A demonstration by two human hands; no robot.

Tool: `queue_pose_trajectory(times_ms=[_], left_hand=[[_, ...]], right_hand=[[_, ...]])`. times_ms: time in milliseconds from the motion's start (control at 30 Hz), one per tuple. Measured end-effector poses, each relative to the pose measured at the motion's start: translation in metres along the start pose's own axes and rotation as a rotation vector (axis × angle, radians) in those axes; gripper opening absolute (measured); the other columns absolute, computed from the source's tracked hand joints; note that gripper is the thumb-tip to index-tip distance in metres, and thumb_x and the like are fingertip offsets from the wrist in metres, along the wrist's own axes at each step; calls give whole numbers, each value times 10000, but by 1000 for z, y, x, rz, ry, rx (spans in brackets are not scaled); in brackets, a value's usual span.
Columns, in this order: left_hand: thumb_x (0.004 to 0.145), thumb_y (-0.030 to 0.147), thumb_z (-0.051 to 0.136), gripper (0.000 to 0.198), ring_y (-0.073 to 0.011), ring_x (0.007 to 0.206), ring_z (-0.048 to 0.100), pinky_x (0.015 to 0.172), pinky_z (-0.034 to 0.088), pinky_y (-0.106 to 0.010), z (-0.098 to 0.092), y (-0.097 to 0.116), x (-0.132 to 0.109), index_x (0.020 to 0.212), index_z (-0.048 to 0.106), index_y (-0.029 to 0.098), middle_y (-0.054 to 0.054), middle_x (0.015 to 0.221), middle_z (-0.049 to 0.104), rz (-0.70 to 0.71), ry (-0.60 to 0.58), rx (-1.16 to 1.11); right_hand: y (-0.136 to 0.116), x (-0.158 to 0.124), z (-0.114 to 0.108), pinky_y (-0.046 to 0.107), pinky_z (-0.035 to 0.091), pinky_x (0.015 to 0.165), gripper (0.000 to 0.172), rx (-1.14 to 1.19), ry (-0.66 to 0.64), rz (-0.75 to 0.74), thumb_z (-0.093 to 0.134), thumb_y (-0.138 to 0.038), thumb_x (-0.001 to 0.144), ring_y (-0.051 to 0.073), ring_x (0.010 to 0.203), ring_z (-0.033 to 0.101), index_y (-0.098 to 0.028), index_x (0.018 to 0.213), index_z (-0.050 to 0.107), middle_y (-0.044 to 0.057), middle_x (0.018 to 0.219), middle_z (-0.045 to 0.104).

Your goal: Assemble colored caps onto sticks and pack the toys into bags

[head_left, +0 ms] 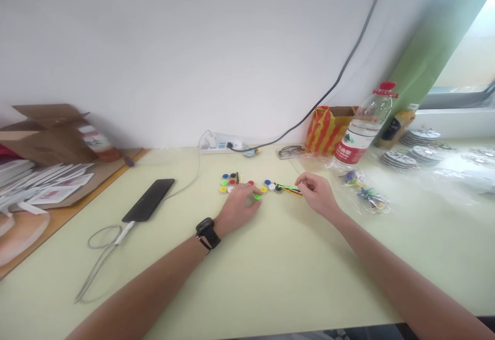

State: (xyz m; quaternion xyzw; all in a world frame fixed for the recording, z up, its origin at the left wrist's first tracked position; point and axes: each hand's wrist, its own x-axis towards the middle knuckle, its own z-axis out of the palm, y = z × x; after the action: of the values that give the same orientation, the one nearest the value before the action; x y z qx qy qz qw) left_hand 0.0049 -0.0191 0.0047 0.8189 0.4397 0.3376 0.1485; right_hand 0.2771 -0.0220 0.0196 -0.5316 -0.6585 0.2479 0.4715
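My left hand (240, 205), wearing a black watch (208, 232), curls over a group of small coloured discs. Its thumb and forefinger close around a bright green disc (258, 197). Left of the fingers lie other discs, among them a yellow disc (223, 189) and a blue disc (225, 176). A yellow disc (263, 189), a white disc (272, 187) and a blue disc (267, 182) lie between the hands. Thin coloured sticks (288, 189) reach toward my right hand (316, 191). Its fingers are pinched at their right end; what they grip is too small to tell.
A phone (149, 201) on a cable lies left. A power strip (220, 144) and glasses (291, 151) are near the wall. To the right stand a striped bag (325, 130) and a large water bottle (359, 126), with plastic packets (371, 198) before them. Cardboard (58, 134) sits far left.
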Motion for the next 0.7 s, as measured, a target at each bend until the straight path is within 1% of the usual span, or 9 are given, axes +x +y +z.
queue_pose_trajectory(times_ms=[100, 167, 233, 333, 400, 500, 567, 633, 700], left_hand=[[866, 208, 671, 144, -308, 1119, 657, 1007, 500, -505, 0, -2, 0, 1001, 716, 232, -75, 1147, 736, -32, 78, 39], [872, 210, 660, 137, -298, 1092, 673, 981, 517, -489, 0, -1, 1, 999, 708, 228, -73, 1146, 737, -42, 79, 23], [880, 208, 650, 141, -289, 1107, 679, 983, 520, -472, -1, 0, 1, 1008, 705, 231, -68, 1136, 740, -23, 48, -12], [885, 207, 652, 152, -276, 1111, 684, 992, 524, -457, -1, 1, 1, 1021, 709, 242, -60, 1110, 745, 28, 2, -53], [880, 216, 665, 149, -283, 1125, 679, 1007, 521, -470, -1, 1, 1, 1017, 715, 246, -65, 1121, 747, 31, 22, -50], [876, 222, 674, 150, -297, 1170, 665, 1035, 506, -492, 0, 0, 2, 1017, 719, 246, -71, 1150, 747, 3, 63, -46], [882, 215, 662, 144, -281, 1121, 686, 1006, 522, -466, -1, 1, 2, 1013, 716, 240, -64, 1115, 755, 9, 44, -67], [889, 211, 647, 144, -256, 1039, 704, 955, 540, -427, -2, 3, 2, 1015, 713, 234, -58, 1075, 757, 30, 25, -83], [893, 213, 635, 141, -231, 955, 704, 889, 554, -386, -2, 5, 2, 1013, 708, 229, -57, 1055, 753, 49, -7, -94]], right_hand=[[-1, 2, -3, 279, 288, 491, 116, 19, 53, 59, 549, -274, 763, 142, 512, 431, -199, 742, 635, -20, 569, 520], [-1, 2, -3, 276, 274, 485, 126, 36, 48, 102, 548, -285, 768, 137, 501, 413, -198, 740, 636, -24, 558, 505], [0, 3, -2, 272, 280, 486, 135, 64, -1, 128, 543, -290, 771, 138, 509, 416, -199, 773, 642, -27, 566, 509], [1, 2, 1, 265, 325, 510, 162, 131, -125, 117, 537, -292, 776, 147, 549, 455, -204, 851, 650, -26, 606, 542], [2, 1, 3, 264, 344, 527, 168, 155, -162, 100, 540, -291, 774, 152, 572, 474, -206, 868, 651, -27, 613, 543], [0, 1, 3, 263, 327, 519, 169, 135, -98, 102, 543, -290, 765, 149, 562, 462, -201, 853, 658, -25, 604, 541], [-1, 1, 2, 263, 302, 506, 178, 126, -55, 115, 540, -288, 758, 142, 540, 437, -196, 843, 666, -26, 589, 529], [-2, 1, 0, 264, 280, 499, 180, 142, -53, 133, 533, -281, 749, 136, 526, 411, -194, 828, 669, -33, 566, 496], [-3, 1, -1, 265, 269, 498, 176, 173, -95, 151, 526, -274, 741, 132, 526, 397, -193, 808, 668, -35, 560, 478]])
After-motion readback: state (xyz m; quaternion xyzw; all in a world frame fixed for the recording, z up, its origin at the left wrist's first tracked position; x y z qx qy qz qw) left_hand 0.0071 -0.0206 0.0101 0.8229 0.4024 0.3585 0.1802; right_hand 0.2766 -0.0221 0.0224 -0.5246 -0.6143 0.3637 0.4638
